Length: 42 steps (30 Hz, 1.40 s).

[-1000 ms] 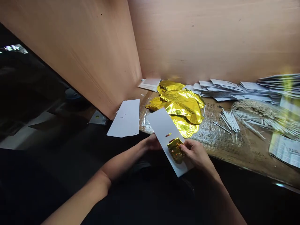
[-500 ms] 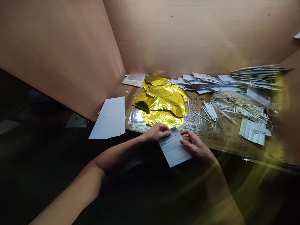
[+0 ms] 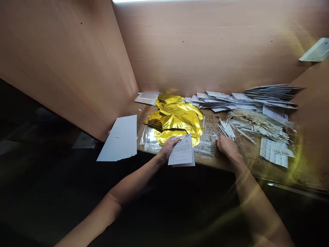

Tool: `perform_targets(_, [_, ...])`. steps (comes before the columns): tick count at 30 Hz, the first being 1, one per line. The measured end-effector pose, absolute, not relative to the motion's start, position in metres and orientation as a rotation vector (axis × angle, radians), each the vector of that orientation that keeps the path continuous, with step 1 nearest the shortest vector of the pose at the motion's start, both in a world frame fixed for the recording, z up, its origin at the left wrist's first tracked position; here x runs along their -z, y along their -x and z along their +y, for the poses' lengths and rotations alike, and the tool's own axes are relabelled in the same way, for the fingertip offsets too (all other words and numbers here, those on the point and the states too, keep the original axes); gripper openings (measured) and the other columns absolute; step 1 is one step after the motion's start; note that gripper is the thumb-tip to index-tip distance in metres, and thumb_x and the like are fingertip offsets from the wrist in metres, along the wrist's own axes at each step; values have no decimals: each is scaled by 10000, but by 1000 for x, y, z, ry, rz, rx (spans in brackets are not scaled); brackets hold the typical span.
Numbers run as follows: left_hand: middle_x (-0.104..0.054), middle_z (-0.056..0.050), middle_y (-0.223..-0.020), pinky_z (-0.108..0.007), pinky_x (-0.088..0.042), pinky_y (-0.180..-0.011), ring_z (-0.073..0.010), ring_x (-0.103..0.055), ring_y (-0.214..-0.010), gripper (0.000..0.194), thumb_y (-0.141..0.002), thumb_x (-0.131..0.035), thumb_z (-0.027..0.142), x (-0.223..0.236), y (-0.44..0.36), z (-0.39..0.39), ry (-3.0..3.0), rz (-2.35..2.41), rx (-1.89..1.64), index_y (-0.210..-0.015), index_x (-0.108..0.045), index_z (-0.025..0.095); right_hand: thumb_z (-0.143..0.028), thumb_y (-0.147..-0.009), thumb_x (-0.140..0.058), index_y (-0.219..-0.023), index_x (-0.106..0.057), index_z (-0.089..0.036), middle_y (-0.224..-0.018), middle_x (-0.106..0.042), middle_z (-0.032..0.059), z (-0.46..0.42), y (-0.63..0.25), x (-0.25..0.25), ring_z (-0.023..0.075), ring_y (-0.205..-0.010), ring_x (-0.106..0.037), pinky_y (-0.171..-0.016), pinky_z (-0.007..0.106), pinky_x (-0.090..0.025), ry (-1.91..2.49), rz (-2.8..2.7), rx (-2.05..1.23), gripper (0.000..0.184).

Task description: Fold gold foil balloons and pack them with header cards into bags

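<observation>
The right hand (image 3: pixel 228 147) sits against a loose heap of thin white sticks (image 3: pixel 226 130), its fingers curled; whether they pinch one, I can't make out. The left hand (image 3: pixel 168 149) presses with spread fingers on a printed paper card (image 3: pixel 181 151), whose top edge overlaps crinkled gold foil balloons (image 3: pixel 174 120).

2 wooden panels (image 3: pixel 205 48), corner, dim light
</observation>
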<state>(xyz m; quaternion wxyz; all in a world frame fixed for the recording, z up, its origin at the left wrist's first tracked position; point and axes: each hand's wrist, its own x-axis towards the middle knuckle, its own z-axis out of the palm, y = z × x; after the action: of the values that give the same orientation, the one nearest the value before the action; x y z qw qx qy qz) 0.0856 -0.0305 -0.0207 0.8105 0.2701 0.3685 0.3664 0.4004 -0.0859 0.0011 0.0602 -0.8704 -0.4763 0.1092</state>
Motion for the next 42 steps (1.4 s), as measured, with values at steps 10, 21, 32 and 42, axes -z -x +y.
perform_targets(10, [-719, -24, -846, -286, -567, -706, -154, -685, -726, 419, -784, -864, 338, 19, -81, -42, -636, 824, -834, -1056, -589, 179, -531, -1025, -495, -856, -635, -202, -770, -667, 54, -125, -314, -4, 194, -684, -607, -641, 285, -469, 2050, -1427, -746, 396])
perform_targets(21, [-692, -26, -790, -285, -530, -665, -145, -637, -665, 489, -698, -904, 458, 19, -78, -54, -709, 785, -794, -937, -604, 156, -591, -759, -886, -761, -528, -239, -664, -597, -35, -140, -252, -12, 144, -592, -526, -554, 259, -432, 1476, -1017, -1169, 502])
perform_targets(32, [-725, -75, -986, -342, -520, -827, -234, -688, -908, 456, -1007, -596, 558, 21, -16, -32, -1826, 1273, -789, -1289, -613, 199, -689, -856, -760, -1169, -748, -172, -1025, -821, 123, -181, -207, 32, 377, -991, -773, -879, 474, -632, 1584, -848, -1223, 604])
perform_targets(42, [-717, -143, -1087, -449, -437, -1108, -343, -612, -1244, 322, -683, -938, 269, -4, 93, 78, -1480, 1732, -696, -769, -649, 157, -747, -935, -612, -1216, -745, -183, -1132, -802, 131, -183, -224, 30, 388, -1073, -738, -938, 484, -609, 1670, -988, -1145, 643])
